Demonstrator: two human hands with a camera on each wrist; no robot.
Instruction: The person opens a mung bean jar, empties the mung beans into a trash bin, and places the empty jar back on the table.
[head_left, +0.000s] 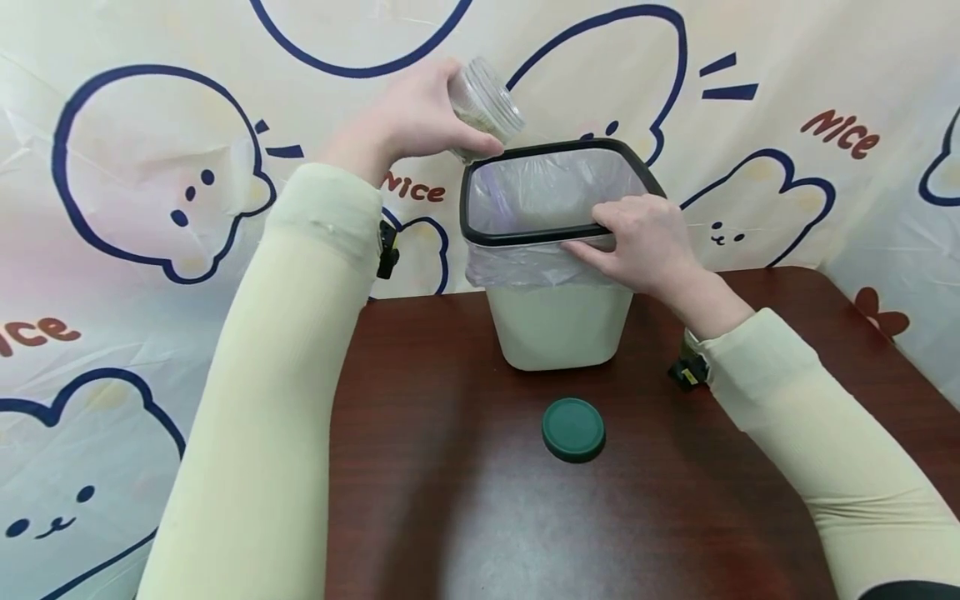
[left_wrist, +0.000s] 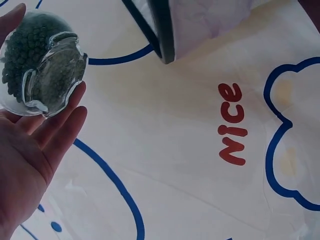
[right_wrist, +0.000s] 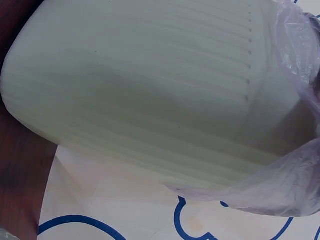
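My left hand [head_left: 420, 112] grips a clear jar [head_left: 483, 98], tilted with its mouth towards the bin, above the back left corner of the rim. In the left wrist view small greenish grains [left_wrist: 32, 40] show through the jar's wall and base. My right hand [head_left: 648, 246] holds the front right of the black rim [head_left: 525, 239] of a pale green trash bin [head_left: 558, 325], thumb beneath the rim and fingers over it. A translucent bin liner [head_left: 510, 265] lines the bin and folds down outside. The right wrist view shows the bin's ribbed side, the hand out of sight.
A round green lid [head_left: 573, 427] lies on the dark brown table [head_left: 480, 500] in front of the bin. Close behind the table hangs a cream sheet [head_left: 322, 108] printed with blue-outlined cartoon animals and red lettering.
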